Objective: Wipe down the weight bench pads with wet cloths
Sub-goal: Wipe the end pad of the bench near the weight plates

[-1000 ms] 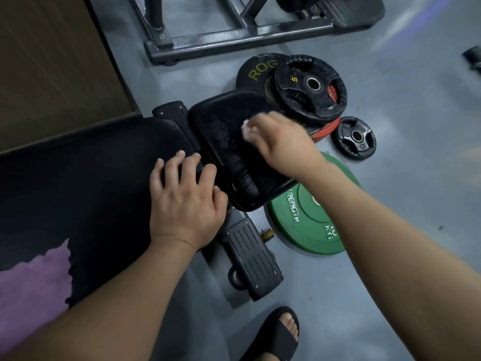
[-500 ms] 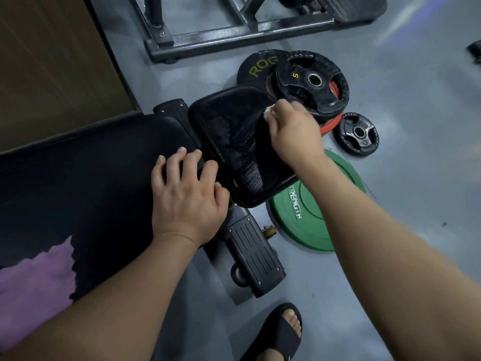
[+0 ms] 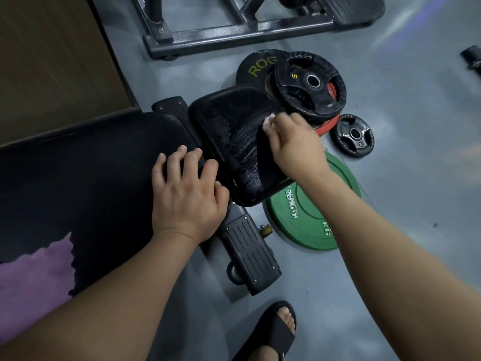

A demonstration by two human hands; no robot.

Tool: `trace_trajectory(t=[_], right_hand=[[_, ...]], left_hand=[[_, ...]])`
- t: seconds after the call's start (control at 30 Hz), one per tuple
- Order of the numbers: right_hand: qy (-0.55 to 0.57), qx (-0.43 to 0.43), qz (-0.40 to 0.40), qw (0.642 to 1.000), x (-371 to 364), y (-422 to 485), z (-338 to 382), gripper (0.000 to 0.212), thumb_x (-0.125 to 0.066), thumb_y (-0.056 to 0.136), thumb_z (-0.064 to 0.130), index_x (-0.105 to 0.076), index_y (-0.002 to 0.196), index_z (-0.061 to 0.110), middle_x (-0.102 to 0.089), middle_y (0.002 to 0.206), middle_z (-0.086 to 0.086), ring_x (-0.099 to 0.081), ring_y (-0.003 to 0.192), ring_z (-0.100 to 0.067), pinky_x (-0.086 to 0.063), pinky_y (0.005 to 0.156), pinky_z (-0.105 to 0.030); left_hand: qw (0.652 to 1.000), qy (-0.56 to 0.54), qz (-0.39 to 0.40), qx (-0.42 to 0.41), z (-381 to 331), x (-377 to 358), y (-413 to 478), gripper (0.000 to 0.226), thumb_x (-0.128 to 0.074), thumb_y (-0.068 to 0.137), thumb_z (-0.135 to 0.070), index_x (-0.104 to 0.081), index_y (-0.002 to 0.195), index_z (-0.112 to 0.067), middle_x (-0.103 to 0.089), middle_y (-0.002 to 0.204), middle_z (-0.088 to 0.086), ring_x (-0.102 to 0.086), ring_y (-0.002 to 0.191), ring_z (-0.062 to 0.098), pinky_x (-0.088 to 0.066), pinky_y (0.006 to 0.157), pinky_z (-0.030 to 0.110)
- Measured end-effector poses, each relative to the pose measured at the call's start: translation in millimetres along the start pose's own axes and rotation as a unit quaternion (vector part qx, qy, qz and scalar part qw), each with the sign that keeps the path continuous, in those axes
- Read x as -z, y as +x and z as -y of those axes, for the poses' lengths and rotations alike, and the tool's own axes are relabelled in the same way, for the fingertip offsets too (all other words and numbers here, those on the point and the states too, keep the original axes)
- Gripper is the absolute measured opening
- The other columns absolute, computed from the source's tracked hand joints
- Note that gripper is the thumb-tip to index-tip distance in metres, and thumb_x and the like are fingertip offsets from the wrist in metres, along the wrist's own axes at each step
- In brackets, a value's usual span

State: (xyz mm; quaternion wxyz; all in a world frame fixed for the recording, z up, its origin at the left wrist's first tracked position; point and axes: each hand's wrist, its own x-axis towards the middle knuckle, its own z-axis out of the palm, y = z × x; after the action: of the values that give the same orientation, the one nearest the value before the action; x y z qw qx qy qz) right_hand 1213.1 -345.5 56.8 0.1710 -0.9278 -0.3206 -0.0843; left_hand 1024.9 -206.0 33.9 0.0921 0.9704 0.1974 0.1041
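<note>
The small black seat pad point(image 3: 234, 131) of the weight bench shows wet streaks across its middle. My right hand point(image 3: 294, 144) grips a small white cloth point(image 3: 268, 122) and presses it on the pad's far right edge; most of the cloth is hidden under my fingers. My left hand point(image 3: 186, 194) rests flat with spread fingers on the end of the long black back pad point(image 3: 91, 178), next to the gap between the two pads. A purple cloth point(image 3: 36, 272) lies on the back pad at the lower left.
Beside the seat pad, weight plates lie on the grey floor: a black stack point(image 3: 309, 84), a green plate point(image 3: 309, 214), a small black one point(image 3: 354, 135). The bench's foot point(image 3: 250, 256) juts toward me. A steel rack base point(image 3: 234, 32) stands behind. My sandalled foot point(image 3: 276, 332) is below.
My right hand has swept the cloth from the pad's middle toward its far right edge, leaving fresh wet streaks. My left hand has stayed on the back pad.
</note>
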Motion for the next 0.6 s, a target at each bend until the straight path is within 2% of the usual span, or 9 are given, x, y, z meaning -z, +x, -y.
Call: trace_trajectory(t=[0.07,0.17,0.2,0.27,0.33,0.4,0.47,0.53,0.6], right_hand=[[0.039,0.052,0.050,0.997,11.3,-30.9,8.4,0.021,-0.060,0.101,0.027,-0.067,0.109,0.008,-0.057,0.090,-0.009,-0.058,0.080,-0.031,-0.049,0.072,-0.038],[0.070,0.082,0.154,0.982,36.1,-55.3,14.5,0.030,-0.064,0.099,0.023,-0.065,0.128,0.013,-0.057,0.098,-0.005,-0.060,0.087,-0.023,-0.050,0.079,-0.034],[0.084,0.063,0.179,0.978,44.0,-53.7,15.0,0.031,-0.064,0.100,0.024,-0.064,0.130,0.016,-0.059,0.097,-0.003,-0.060,0.086,-0.017,-0.050,0.079,-0.030],[0.149,-0.025,0.216,0.965,57.8,-41.3,16.0,0.027,-0.061,0.102,0.028,-0.060,0.128,0.025,-0.060,0.084,0.007,-0.055,0.069,0.001,-0.045,0.065,-0.018],[0.223,-0.125,0.210,0.944,61.6,-25.0,9.6,0.017,-0.058,0.104,0.034,-0.059,0.119,0.026,-0.061,0.079,0.011,-0.054,0.061,0.001,-0.043,0.058,-0.017],[0.154,-0.157,0.182,0.958,53.8,-12.1,2.1,0.016,-0.057,0.104,0.036,-0.060,0.110,0.022,-0.062,0.085,0.005,-0.061,0.074,-0.012,-0.045,0.062,-0.026],[0.035,-0.153,0.130,0.979,45.1,-9.0,0.0,0.021,-0.058,0.102,0.036,-0.060,0.115,0.020,-0.057,0.102,0.000,-0.059,0.090,-0.019,-0.044,0.074,-0.029],[0.043,-0.132,0.070,0.988,42.3,-11.8,3.4,0.029,-0.059,0.101,0.037,-0.058,0.126,0.024,-0.051,0.116,-0.001,-0.056,0.093,-0.014,-0.043,0.083,-0.027],[0.081,-0.073,0.083,0.991,41.4,-20.1,8.7,0.031,-0.059,0.102,0.038,-0.060,0.131,0.028,-0.050,0.116,0.001,-0.059,0.089,-0.009,-0.046,0.083,-0.023]], left_hand=[[1.000,0.001,0.001,-0.003,1.3,-0.7,0.0,0.031,-0.045,0.093,-0.035,-0.063,0.114,-0.019,-0.053,0.140,0.011,-0.039,0.139,0.036,-0.023,0.118,0.059],[1.000,-0.002,0.003,-0.001,1.1,0.0,-0.4,0.033,-0.043,0.094,-0.035,-0.063,0.114,-0.018,-0.053,0.141,0.011,-0.040,0.140,0.036,-0.022,0.118,0.059],[1.000,-0.006,0.003,0.000,0.7,0.5,-0.8,0.034,-0.043,0.094,-0.035,-0.063,0.115,-0.018,-0.053,0.141,0.011,-0.039,0.140,0.036,-0.022,0.118,0.059],[1.000,-0.011,0.005,0.002,-0.3,1.0,-1.7,0.035,-0.043,0.094,-0.035,-0.063,0.116,-0.018,-0.053,0.141,0.011,-0.039,0.140,0.036,-0.021,0.119,0.059],[1.000,-0.014,0.006,0.002,-0.7,1.5,-1.6,0.035,-0.042,0.094,-0.035,-0.063,0.117,-0.018,-0.052,0.142,0.011,-0.038,0.141,0.036,-0.021,0.119,0.059],[1.000,-0.013,0.002,0.002,-0.6,1.2,-1.0,0.035,-0.042,0.094,-0.035,-0.063,0.117,-0.018,-0.052,0.142,0.011,-0.038,0.141,0.036,-0.021,0.119,0.059],[1.000,-0.013,-0.001,0.002,-0.5,0.8,-0.4,0.035,-0.042,0.093,-0.035,-0.063,0.115,-0.018,-0.053,0.141,0.011,-0.039,0.140,0.036,-0.021,0.119,0.059],[1.000,-0.014,-0.001,-0.001,-0.8,0.0,-0.9,0.035,-0.042,0.093,-0.035,-0.064,0.114,-0.018,-0.054,0.141,0.011,-0.040,0.140,0.036,-0.021,0.119,0.059],[1.000,-0.016,0.003,-0.002,-0.7,-0.3,-2.0,0.036,-0.041,0.093,-0.035,-0.064,0.115,-0.018,-0.053,0.141,0.011,-0.039,0.140,0.037,-0.021,0.119,0.060]])
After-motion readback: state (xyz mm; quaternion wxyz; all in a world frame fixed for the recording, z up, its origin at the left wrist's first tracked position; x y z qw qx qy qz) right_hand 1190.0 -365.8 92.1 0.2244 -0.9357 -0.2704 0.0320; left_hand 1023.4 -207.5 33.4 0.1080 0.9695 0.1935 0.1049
